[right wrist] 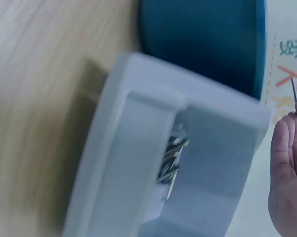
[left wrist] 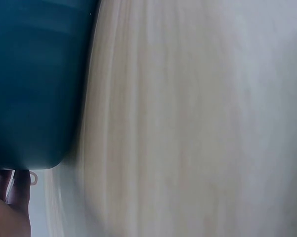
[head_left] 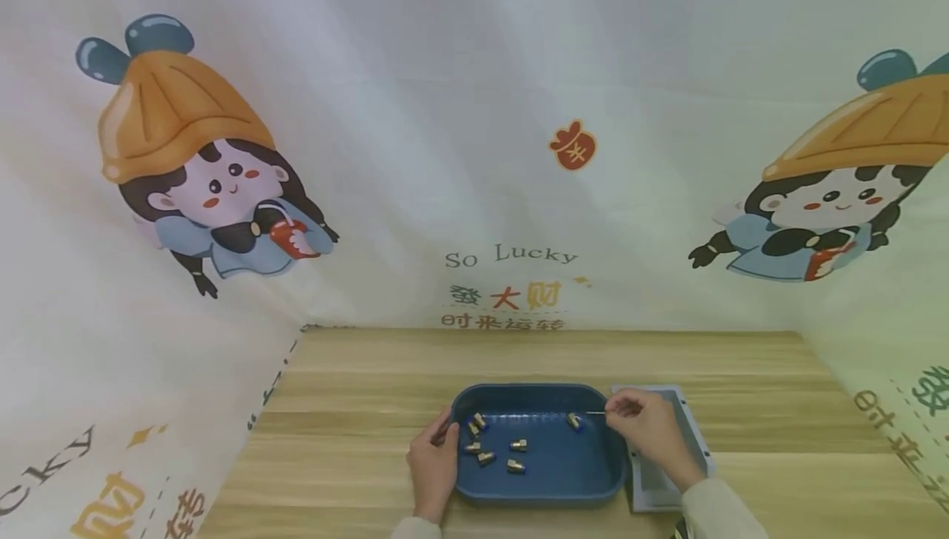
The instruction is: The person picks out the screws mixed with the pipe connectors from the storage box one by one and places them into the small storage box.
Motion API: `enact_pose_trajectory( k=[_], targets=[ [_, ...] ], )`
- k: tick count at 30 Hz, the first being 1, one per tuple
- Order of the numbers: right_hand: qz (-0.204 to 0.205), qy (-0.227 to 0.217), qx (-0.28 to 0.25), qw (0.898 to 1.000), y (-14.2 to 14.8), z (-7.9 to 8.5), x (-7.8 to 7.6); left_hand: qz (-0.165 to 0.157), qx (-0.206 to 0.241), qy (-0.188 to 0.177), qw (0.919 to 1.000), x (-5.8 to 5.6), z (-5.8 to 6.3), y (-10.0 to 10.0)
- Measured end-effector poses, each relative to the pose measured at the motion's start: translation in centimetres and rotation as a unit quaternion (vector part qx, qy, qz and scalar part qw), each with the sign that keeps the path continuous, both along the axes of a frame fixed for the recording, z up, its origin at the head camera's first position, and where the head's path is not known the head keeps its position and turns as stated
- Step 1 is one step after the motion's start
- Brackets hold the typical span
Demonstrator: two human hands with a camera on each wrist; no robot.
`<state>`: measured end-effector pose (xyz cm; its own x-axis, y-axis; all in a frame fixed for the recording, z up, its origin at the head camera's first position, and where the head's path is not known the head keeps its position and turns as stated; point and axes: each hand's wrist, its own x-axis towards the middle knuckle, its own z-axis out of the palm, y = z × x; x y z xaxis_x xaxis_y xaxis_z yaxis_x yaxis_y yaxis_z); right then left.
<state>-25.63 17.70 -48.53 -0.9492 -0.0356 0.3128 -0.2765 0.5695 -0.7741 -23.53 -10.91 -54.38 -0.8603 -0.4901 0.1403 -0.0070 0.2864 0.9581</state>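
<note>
A blue tray (head_left: 544, 485) holds several small brass fittings (head_left: 516, 466), some showing blue ends. My left hand (head_left: 433, 465) grips the tray's left rim, thumb on top; in the left wrist view its fingers (left wrist: 20, 190) lie against the tray wall. Over the tray's right end, my right hand (head_left: 648, 428) pinches a thin metal rod (head_left: 596, 413). Its tip points left, close to a single fitting (head_left: 574, 421) at the tray's right side. The right wrist view shows the rod (right wrist: 294, 90) as slim and dark, standing out from the fingertips.
A grey bin (right wrist: 101, 153) stands right against the tray, partly under my right forearm. Several thin metal pieces (right wrist: 173, 158) lie inside it. The wood-grain table (head_left: 356, 407) ends at a printed cloth backdrop (head_left: 415, 193) behind and on both sides.
</note>
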Motion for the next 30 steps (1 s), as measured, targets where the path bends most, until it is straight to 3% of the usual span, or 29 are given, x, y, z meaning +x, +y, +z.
enact_pose_trajectory(
  k=[7, 16, 20, 24, 30],
  targets=[
    [-0.028, 0.03, 0.007, 0.999, 1.7, -0.8, -0.1, 0.006, -0.008, 0.007, 0.9999, 0.0, 0.0, -0.6],
    [-0.129, -0.017, 0.044, 0.991, 2.6, -2.4, 0.8, 0.004, -0.003, -0.016, 0.9999, 0.6, -0.7, -0.4],
    [-0.157, -0.047, 0.053, 0.985, 2.3, -2.6, 0.9, 0.006, 0.003, -0.009, 0.9999, 0.5, -0.6, -0.3],
    [-0.169, -0.073, 0.066, 0.981, 2.2, -2.9, 0.9, 0.003, 0.004, -0.002, 1.0, 0.3, -0.4, -0.1],
    [-0.168, -0.067, 0.099, 0.978, 2.3, -3.7, 0.8, 0.003, 0.007, 0.007, 0.9999, 0.0, -0.2, 0.1]
  ],
)
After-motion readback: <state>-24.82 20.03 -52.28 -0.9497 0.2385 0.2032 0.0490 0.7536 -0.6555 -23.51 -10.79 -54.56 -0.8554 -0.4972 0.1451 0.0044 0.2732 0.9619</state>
